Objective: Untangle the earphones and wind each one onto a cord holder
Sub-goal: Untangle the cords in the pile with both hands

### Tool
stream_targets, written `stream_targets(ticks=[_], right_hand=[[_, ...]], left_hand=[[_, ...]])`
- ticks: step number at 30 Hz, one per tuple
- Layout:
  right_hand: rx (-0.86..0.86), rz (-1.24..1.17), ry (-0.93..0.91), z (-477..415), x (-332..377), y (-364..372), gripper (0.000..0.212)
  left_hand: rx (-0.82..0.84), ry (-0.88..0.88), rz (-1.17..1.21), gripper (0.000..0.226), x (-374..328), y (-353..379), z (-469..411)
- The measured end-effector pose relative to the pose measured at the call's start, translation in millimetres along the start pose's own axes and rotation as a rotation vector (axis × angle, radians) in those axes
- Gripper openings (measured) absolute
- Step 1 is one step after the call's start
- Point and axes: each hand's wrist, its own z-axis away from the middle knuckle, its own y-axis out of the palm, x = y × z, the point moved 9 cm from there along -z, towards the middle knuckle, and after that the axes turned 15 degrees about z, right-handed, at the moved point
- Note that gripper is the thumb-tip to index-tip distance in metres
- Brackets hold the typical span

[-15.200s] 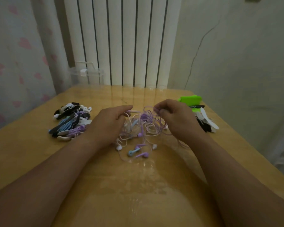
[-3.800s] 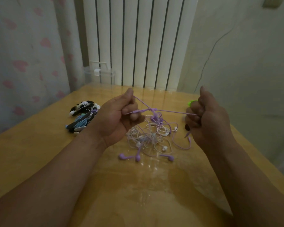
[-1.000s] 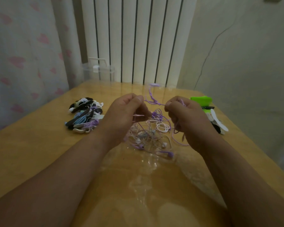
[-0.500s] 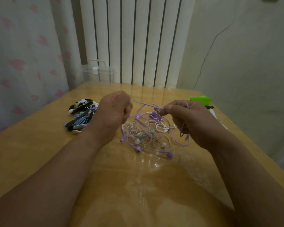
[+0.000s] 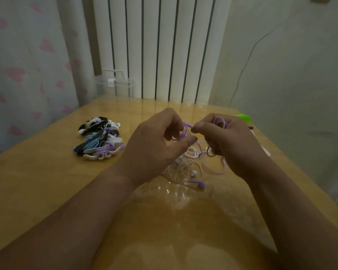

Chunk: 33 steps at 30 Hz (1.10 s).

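A tangle of purple and white earphones (image 5: pixel 191 162) lies on the wooden table (image 5: pixel 37 172) between my hands. My left hand (image 5: pixel 154 147) and my right hand (image 5: pixel 226 141) are raised just above it, close together. Both pinch the purple cord (image 5: pixel 187 125) at a knot between their fingertips. More loops of purple cord (image 5: pixel 220 121) are gathered in my right hand, and a long loop hangs from it to the table. One purple earbud (image 5: pixel 200 184) lies at the near edge of the tangle.
A pile of earphones wound on black and white cord holders (image 5: pixel 100 139) sits at the left. A clear plastic box (image 5: pixel 114 84) stands at the table's far edge. A green object (image 5: pixel 243 117) and white holders (image 5: pixel 265 151) peek out behind my right hand.
My hands have come closer together and lifted a little. The left hand's fingers have uncurled from a fist into a pinch on the purple knot. More cord is bunched in my right hand.
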Motion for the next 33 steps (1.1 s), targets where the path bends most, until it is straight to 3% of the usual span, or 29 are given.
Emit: stream_targets(ticks=[10, 14, 22, 25, 28, 33], right_hand=[[-0.053, 0.033, -0.105, 2.0, 13.1, 3.8, 0.013], [-0.13, 0.109, -0.147, 5.3, 18.7, 2.4, 0.008], [-0.261, 0.461, -0.299, 13.0, 25.8, 8.0, 0.011], [-0.173, 0.396, -0.262, 9.9, 20.9, 13.9, 0.017], [-0.109, 0.174, -0.11, 3.9, 9.4, 13.0, 0.03], [-0.075, 0.136, -0.04, 1.7, 0.0, 19.7, 0.014]], left_hand=[[-0.081, -0.144, 0.182, 0.016, 12.5, -4.7, -0.7], [-0.184, -0.082, 0.05, 0.009, 10.6, -17.5, -2.4], [-0.13, -0.198, 0.19, 0.014, 21.2, -10.2, -0.9], [-0.132, -0.244, 0.19, 0.015, 29.4, -12.9, -0.9], [-0.088, -0.282, 0.168, 0.015, 35.2, -7.5, 1.6], [0.036, -0.264, 0.063, 0.014, 31.6, 9.5, 5.4]])
